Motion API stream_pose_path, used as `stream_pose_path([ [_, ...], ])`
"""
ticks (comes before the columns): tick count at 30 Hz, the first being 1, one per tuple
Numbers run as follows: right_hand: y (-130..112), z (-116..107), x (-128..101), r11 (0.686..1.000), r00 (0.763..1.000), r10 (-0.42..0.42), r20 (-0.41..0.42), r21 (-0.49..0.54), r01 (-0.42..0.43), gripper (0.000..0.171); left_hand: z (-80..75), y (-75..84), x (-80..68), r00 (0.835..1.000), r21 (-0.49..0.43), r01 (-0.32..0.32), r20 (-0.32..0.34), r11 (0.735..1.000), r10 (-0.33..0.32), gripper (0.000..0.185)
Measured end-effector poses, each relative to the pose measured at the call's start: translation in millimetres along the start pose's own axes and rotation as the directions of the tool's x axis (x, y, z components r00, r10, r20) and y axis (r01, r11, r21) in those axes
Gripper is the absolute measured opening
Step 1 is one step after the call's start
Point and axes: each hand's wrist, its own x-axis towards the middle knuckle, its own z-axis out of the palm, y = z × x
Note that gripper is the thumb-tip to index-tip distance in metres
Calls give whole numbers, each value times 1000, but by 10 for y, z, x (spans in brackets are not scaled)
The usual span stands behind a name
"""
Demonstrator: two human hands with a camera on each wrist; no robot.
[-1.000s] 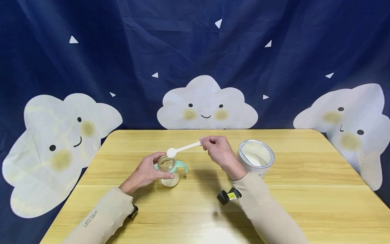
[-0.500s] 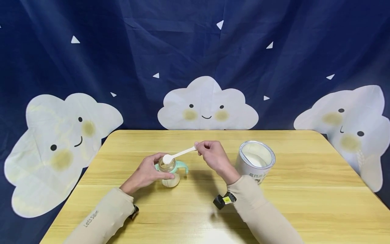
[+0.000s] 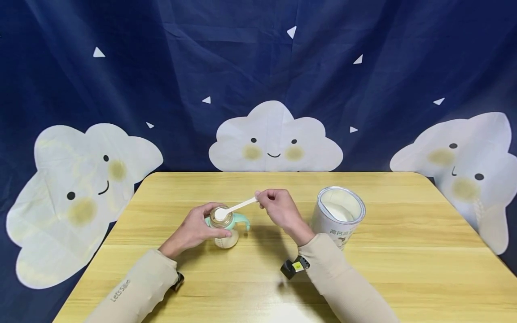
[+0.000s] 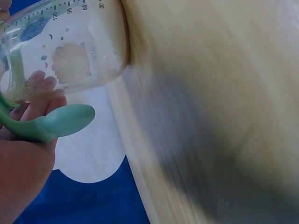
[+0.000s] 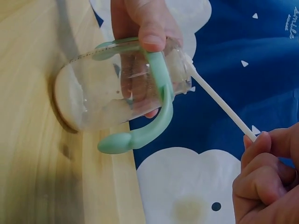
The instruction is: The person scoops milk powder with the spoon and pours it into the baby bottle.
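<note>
A clear baby bottle (image 3: pixel 224 229) with mint-green handles (image 5: pixel 140 135) stands on the wooden table (image 3: pixel 404 269), white powder at its bottom. My left hand (image 3: pixel 194 229) grips the bottle around its side; in the left wrist view the bottle (image 4: pixel 65 51) and a green handle (image 4: pixel 56 122) lie against my fingers. My right hand (image 3: pixel 276 208) pinches the stem of a white plastic scoop (image 3: pixel 234 208), whose bowl rests over the bottle's mouth. In the right wrist view the scoop (image 5: pixel 219 105) reaches the bottle (image 5: pixel 121 84) rim.
An open round tin of white powder (image 3: pixel 338 213) stands just right of my right forearm. A dark blue curtain with white cloud faces (image 3: pixel 274 139) hangs behind the table's far edge. A small black wrist device (image 3: pixel 292 267) shows under my right sleeve.
My right hand has moved left and down, bringing the scoop's bowl from beside the bottle's rim to over its mouth. The left hand and bottle have stayed put.
</note>
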Motion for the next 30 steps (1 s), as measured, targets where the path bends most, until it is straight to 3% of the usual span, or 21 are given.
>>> stream_pose_path([
  [11, 68, 33, 14, 999, 1000, -27, 0, -24, 27, 31, 9, -15, 4, 1000, -13, -23, -14, 1000, 23, 64],
  [21, 81, 9, 24, 992, 999, 19, 43, 120, -24, 20, 13, -8, 4, 1000, -33, -28, -9, 999, 28, 64],
  [30, 93, 3, 22, 989, 997, -11, 82, 148, -1, 15, 4, -18, 6, 999, -40, -32, -8, 999, 32, 62],
])
